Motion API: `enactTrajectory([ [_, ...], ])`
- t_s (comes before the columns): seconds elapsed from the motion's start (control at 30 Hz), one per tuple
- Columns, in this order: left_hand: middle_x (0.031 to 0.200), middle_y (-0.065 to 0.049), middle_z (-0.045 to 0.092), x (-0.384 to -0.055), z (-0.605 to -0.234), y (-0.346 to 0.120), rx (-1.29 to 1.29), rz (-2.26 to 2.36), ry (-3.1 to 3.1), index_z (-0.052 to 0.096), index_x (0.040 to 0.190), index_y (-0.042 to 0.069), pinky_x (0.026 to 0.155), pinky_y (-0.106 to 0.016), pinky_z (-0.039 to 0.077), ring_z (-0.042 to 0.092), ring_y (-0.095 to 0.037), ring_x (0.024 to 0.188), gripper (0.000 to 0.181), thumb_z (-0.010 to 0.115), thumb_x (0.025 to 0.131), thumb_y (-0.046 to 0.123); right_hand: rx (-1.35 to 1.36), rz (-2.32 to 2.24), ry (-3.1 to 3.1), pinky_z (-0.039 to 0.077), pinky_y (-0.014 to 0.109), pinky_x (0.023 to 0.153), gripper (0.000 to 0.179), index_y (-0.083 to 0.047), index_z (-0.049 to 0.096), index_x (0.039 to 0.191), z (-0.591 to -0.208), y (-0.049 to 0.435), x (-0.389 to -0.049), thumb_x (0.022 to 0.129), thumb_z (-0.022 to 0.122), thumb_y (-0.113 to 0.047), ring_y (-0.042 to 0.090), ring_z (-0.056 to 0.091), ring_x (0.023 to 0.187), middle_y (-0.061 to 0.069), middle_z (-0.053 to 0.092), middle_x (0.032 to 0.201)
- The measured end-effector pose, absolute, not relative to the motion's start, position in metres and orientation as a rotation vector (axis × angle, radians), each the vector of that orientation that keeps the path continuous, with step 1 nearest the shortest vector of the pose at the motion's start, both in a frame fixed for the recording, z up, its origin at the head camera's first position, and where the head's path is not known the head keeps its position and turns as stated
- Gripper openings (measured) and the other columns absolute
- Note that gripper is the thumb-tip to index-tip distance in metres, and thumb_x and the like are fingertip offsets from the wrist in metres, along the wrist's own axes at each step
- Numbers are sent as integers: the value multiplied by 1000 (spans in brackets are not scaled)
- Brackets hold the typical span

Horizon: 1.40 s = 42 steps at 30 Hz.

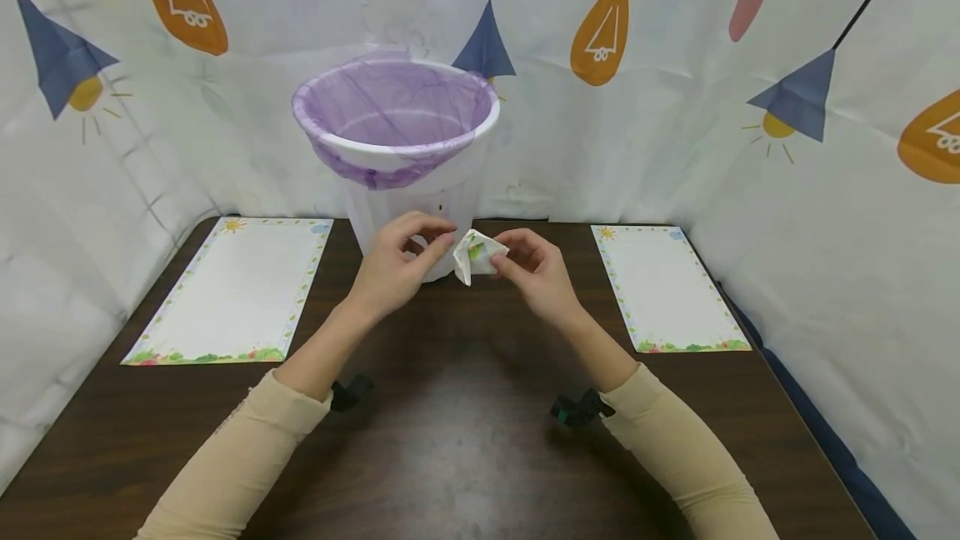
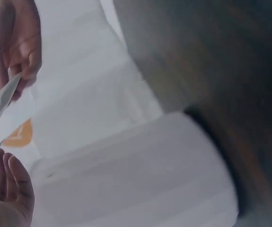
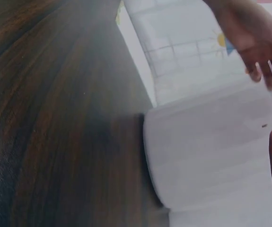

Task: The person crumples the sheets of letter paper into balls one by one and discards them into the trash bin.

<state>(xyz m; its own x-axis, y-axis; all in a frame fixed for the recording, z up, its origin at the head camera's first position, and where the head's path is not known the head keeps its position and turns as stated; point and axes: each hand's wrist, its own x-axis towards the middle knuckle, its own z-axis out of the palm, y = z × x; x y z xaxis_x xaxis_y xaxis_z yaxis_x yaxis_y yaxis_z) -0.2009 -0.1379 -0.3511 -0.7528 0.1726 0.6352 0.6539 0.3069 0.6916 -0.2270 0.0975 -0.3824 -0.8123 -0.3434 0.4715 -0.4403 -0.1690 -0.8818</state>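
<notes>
A folded piece of paper (image 1: pixel 476 255), white with green printing showing, is held up in front of the bin. My right hand (image 1: pixel 536 269) pinches its right side between thumb and fingers. In the left wrist view the paper (image 2: pixel 1 105) juts from the right hand (image 2: pixel 20 42) as a thin, slanted fold. My left hand (image 1: pixel 401 265) is at the paper's left side, thumb and index fingertip close to its edge. Its fingers look loosely bent and hold nothing; the left wrist view shows this hand (image 2: pixel 10 191) apart from the paper.
Behind the hands stands a white bin (image 1: pixel 412 207) lined with a purple bag (image 1: pixel 360 169). Sheets of border-printed paper lie at the left (image 1: pixel 232 290) and right (image 1: pixel 667 290) of the dark table (image 1: pixel 450 440). A lamp-patterned curtain (image 1: pixel 675 140) hangs behind.
</notes>
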Motion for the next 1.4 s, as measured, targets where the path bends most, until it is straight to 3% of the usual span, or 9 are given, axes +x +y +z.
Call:
enactTrajectory([
  [0.1,103,-5,72,-199,-339,-147,-739,-1381,-2061,76,111,4,71,-23,52,62,-15,91,15,72,96,4,935,2171,-1969,60,46,76,22,13,60,116,-378,99,-228,95,67,8,23,64,82,16,65,97],
  [0.33,98,-15,67,-190,-305,-158,-629,-1370,-1810,72,103,-9,71,-21,50,60,-13,90,13,65,91,-13,968,2098,-2003,58,30,72,23,11,62,117,-368,104,-232,95,69,6,20,61,80,16,65,94],
  [0.5,103,-2,60,-180,-285,-162,-444,-1466,-1629,63,106,-19,74,-24,48,55,-20,97,16,59,90,-17,977,2041,-2038,56,30,73,21,9,65,114,-362,106,-234,94,70,7,20,60,84,10,69,98],
  [0.57,108,4,57,-186,-286,-170,-347,-1521,-1575,64,109,-16,75,-25,46,52,-21,102,18,59,92,-14,975,2053,-2036,57,31,75,21,10,64,113,-360,107,-235,93,70,9,20,61,86,8,69,99],
  [0.77,119,-7,53,-207,-289,-198,-117,-1863,-1382,64,118,4,78,-29,47,49,-19,104,24,59,97,-7,985,2064,-2029,56,28,77,20,13,62,113,-356,107,-237,93,68,11,18,62,88,5,69,100],
  [1.13,131,-6,41,-211,-270,-218,60,-2451,-1148,51,138,10,85,-30,53,52,-20,106,43,69,99,7,981,2056,-1991,55,28,81,24,13,59,115,-340,111,-242,93,67,13,19,62,94,3,67,102],
  [1.4,134,-8,51,-219,-262,-228,67,-2623,-1045,56,134,1,78,-27,56,59,-21,101,40,70,96,0,1022,2030,-1957,55,26,79,23,14,59,114,-319,109,-248,92,67,14,18,60,93,6,66,102],
])
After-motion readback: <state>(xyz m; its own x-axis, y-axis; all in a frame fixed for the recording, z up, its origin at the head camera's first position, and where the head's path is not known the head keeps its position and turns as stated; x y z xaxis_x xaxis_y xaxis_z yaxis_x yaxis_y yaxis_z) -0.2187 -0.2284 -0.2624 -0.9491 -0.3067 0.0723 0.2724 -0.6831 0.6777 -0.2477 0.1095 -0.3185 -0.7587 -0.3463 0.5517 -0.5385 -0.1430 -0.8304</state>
